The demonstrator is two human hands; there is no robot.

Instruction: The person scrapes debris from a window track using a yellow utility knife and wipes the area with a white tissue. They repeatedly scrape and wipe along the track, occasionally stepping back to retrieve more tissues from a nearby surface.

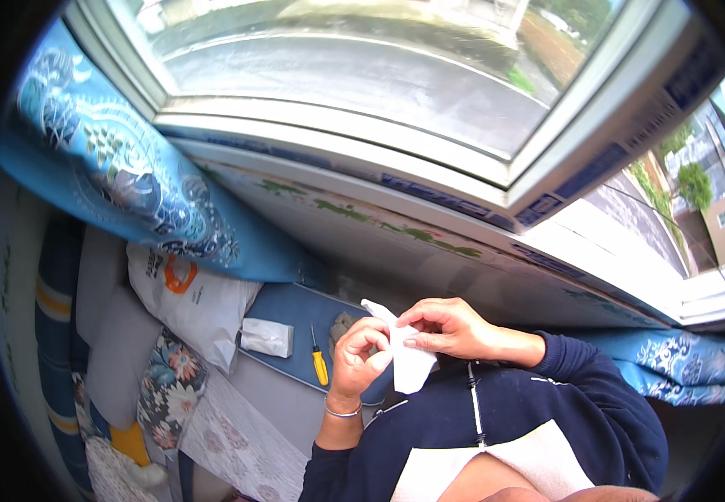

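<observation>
A folded white tissue [411, 367] hangs between my two hands, above the front of the dark blue top. My left hand [360, 359], with a silver bracelet at the wrist, pinches its left side. Thumb and fingers of my right hand [447, 325] pinch it from the right. To the left of my left hand, a screwdriver with a yellow handle [320, 368] lies on a blue padded surface. Farther left lies a white soft pack [266, 337], which looks like a tissue pack. A greyish-brown fuzzy item [341, 329] is partly hidden behind my left hand.
A white plastic bag [193, 307] with printing stands at the left, beside grey cushions [115, 351] and a floral fabric [171, 392]. Blue patterned curtains [143, 182] hang at the left and right. A white window frame [337, 135] and its wall run along the far side.
</observation>
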